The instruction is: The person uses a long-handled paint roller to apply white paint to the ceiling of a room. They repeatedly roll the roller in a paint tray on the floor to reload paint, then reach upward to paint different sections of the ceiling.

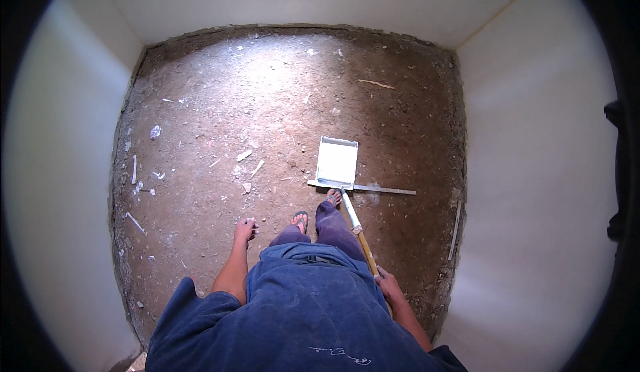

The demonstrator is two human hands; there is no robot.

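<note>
- Brown dirt floor (pixel 400 132): takes up most of the view, littered; pale plain walls (pixel 533 145) rise from its left, far and right edges.
- Long yellow-brown pole with white-coated far end (pixel 365 247): slants from right hand up to tray's near edge. Whatever's on its tip can't be made out; contact with tray unclear.
- White rectangular tray, white inside (pixel 339 139): on floor, right of middle, nearer right edge than left. Ahead of both hands, well apart from each; right of left hand, a bit left of right hand.
- Long thin grey strip (pixel 387 189): lies crosswise at tray's near edge, longer end toward floor's right edge.
- Right hand (pixel 387 283): wrapped round pole, beside right hip.
- Left hand (pixel 247 229): hangs clear of tray and pole, fingers loosely curled, nothing visible in it.
- Crumpled whitish scrap (pixel 155 132): near floor's left edge.
- Small white fragment (pixel 244 155): left of tray.
</note>
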